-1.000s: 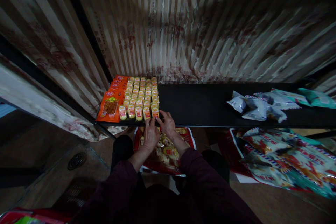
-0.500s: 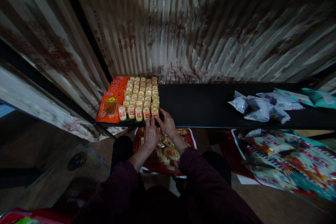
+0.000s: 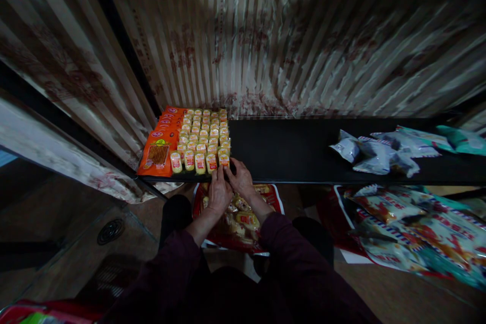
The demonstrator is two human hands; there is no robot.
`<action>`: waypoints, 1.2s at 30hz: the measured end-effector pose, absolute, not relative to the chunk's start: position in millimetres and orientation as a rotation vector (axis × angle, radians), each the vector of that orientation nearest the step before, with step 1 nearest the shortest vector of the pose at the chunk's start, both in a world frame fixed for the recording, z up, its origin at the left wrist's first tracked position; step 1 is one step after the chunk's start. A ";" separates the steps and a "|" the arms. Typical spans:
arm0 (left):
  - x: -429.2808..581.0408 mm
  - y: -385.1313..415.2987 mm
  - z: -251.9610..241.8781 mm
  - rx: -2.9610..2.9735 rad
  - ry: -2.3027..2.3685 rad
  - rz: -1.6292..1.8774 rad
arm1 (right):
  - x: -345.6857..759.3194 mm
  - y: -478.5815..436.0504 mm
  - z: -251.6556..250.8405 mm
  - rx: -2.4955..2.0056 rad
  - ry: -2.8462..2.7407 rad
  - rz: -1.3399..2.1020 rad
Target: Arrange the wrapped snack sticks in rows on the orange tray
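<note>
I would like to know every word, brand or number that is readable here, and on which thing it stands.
No text is readable with certainty.
Orange snack packets: logo and print too small.
Yellow wrapped snacks on the black shelf: label print too small.
Large bags at lower right: red lettering, blurred.
Curtain: column of characters, too small.

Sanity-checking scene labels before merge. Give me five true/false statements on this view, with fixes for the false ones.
1. The left hand and right hand are both at the front of the yellow packs. True.
2. The orange packets lie right of the yellow packs. False: the orange packets lie left.
3. The red container, lower than the shelf, holds wrapped items. True.
4. The shelf is white. False: the shelf is black.
5. Silvery packets lie toward the shelf's right. True.
</note>
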State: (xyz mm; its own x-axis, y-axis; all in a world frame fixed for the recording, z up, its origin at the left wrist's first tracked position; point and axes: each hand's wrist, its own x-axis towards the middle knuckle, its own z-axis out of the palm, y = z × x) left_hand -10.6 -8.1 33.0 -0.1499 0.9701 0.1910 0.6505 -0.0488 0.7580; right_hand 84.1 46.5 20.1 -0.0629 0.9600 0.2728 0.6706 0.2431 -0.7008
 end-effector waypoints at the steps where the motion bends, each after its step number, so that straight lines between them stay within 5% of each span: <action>1: -10.8 -8.7 32.8 1.719 1.820 1.052 | 83.7 46.4 21.3 -1.515 -1.803 0.503; 13: -10.3 -13.3 29.7 1.852 1.885 0.953 | 87.8 52.2 26.7 -1.529 -1.769 0.436; 26: -9.2 -13.6 35.6 1.801 1.919 0.856 | 79.2 73.9 22.2 -1.425 -1.674 0.826; 36: -10.0 -11.3 28.0 1.853 1.901 0.861 | 78.3 49.0 17.4 -1.465 -1.695 0.426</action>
